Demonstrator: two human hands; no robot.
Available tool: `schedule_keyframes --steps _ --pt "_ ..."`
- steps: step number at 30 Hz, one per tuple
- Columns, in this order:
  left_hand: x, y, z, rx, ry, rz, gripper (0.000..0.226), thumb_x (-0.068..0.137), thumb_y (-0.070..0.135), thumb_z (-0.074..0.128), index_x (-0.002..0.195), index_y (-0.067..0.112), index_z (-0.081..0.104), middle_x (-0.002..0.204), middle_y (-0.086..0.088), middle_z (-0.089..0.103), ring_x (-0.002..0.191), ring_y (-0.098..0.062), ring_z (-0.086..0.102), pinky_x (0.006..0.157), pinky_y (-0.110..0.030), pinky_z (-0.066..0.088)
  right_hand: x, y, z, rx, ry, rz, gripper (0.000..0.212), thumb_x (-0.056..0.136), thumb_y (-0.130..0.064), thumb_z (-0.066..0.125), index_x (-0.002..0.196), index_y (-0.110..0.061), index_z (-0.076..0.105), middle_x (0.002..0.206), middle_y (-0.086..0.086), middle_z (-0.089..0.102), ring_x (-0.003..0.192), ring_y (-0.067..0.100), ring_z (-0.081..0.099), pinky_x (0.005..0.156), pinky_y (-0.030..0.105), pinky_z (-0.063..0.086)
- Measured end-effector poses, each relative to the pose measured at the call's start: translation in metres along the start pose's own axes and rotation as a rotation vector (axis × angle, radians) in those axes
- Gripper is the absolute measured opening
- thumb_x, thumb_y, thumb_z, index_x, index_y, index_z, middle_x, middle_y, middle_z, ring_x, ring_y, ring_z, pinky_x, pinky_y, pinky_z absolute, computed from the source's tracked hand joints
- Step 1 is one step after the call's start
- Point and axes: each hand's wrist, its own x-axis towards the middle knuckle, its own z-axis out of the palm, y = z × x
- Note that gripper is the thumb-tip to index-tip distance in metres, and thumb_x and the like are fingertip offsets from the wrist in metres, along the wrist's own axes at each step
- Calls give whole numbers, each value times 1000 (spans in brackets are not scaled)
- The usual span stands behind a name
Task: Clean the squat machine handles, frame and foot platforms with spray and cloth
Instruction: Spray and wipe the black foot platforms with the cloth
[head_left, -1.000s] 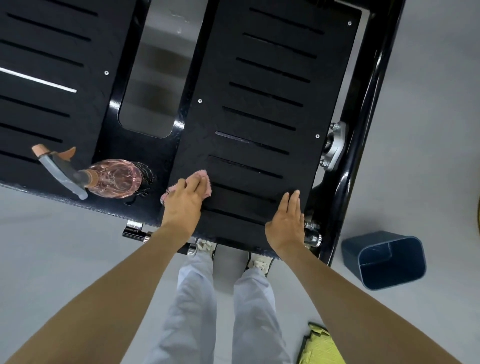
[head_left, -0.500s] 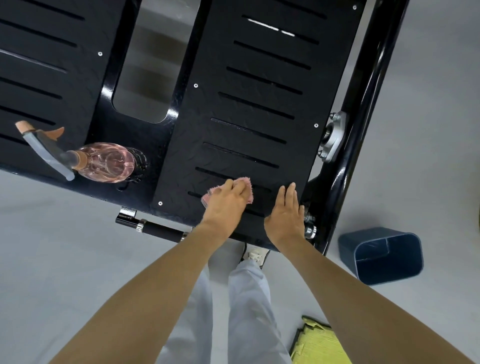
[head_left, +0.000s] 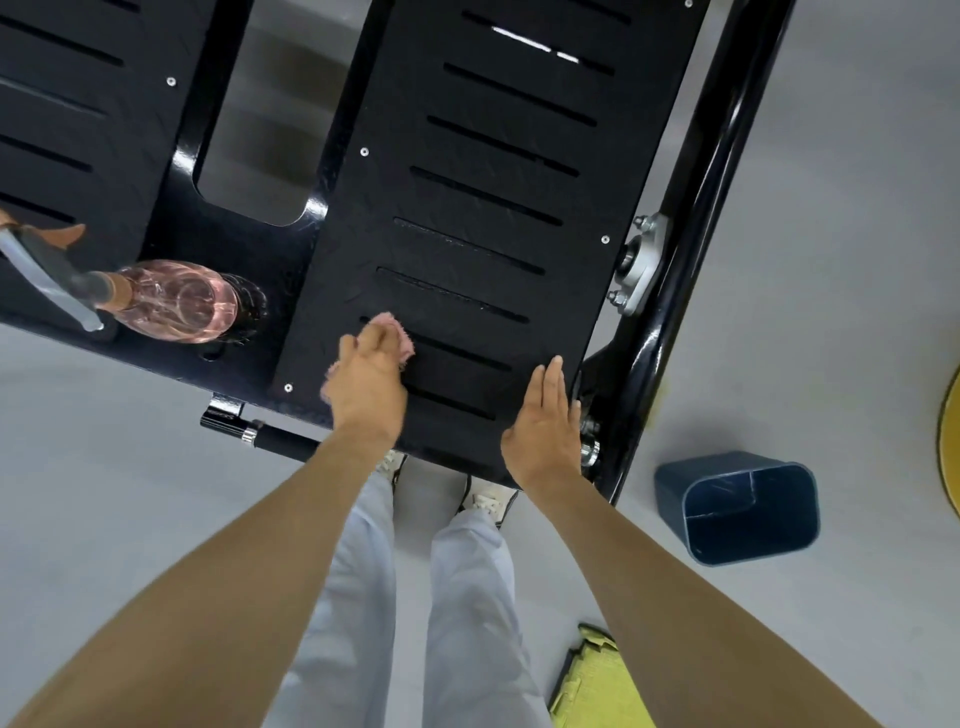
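Foot platforms: two black slotted plates; the right one (head_left: 493, 208) is under both hands, the left one (head_left: 62, 130) is at the left edge of the view.
Cloth: one pink cloth (head_left: 402, 336), on the near end of the right platform and left of its middle, mostly hidden under the left hand.
Spray bottle: one, pink and clear (head_left: 171, 301), lying on its side on the black plate between the two platforms, nozzle pointing left.
Frame: one glossy black tube (head_left: 701, 208) along the right platform's outer edge, with a grey bolted bracket (head_left: 641, 265) on it.
Handle: one black bar with a chrome collar (head_left: 275, 439) below the near edge.
Bin: one dark blue bin (head_left: 743, 509) on the grey floor, right of the frame.
Change: half a second ago the cloth was close beside the right hand; it has since slid left, and a gap has opened between the hands. The right hand has kept its corner.
Left hand: (head_left: 369, 384) arm stretched forward, palm down on the cloth, fingers close together and pressing it to the plate; motion blur hides the details.
Right hand: (head_left: 545, 431) flat, palm down on the platform's near right corner, fingers straight and together, holding nothing.
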Motion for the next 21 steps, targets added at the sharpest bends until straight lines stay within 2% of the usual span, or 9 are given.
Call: schedule_keyframes --steps 2,5,8,12,15,18,21 --pt "-11 27 9 29 -37 57 65 81 -2 56 140 16 38 138 1 36 115 -25 35 74 -44 54 -3 5 3 -102 2 -39 81 94 -16 45 150 -3 -12 156 12 -26 147 24 -16 121 42 1" --pt "-31 61 21 114 -59 262 69 84 1 56 144 16 27 143 1 31 118 -22 37 84 -32 47 -9 11 5 -192 -4 -72 81 95 -17 44 149 -1 -15 154 15 -28 146 26 -17 120 42 -2" --pt "-35 72 30 139 -72 390 70 86 2 56 146 16 24 146 3 29 118 -21 37 88 -30 45 -12 15 7 -199 -16 -56 83 95 -19 46 149 -1 -15 155 16 -27 146 27 -16 120 42 0" --pt "-11 46 15 292 -131 548 76 84 2 56 147 25 22 144 9 27 118 -21 35 84 -36 50 -15 15 7 -183 -34 -41 85 95 -21 48 149 -2 -16 155 16 -27 146 27 -16 120 42 2" --pt "3 21 -3 374 -99 498 70 84 1 55 146 24 29 139 5 33 119 -22 36 82 -34 47 -16 14 6 -162 -25 -43 84 95 -19 47 149 -3 -16 155 14 -27 146 26 -16 120 42 1" --pt "-4 27 -3 326 -89 361 58 85 1 54 138 18 39 134 2 39 116 -23 38 81 -32 45 -14 12 6 -148 -38 -42 82 96 -19 46 149 -2 -15 155 14 -26 146 25 -16 120 42 1" --pt "-20 54 6 225 -115 351 61 85 3 55 140 17 35 138 2 35 116 -23 38 78 -33 45 -13 9 6 -148 -52 -28 82 96 -21 46 149 -2 -14 155 15 -26 146 26 -16 120 42 2"
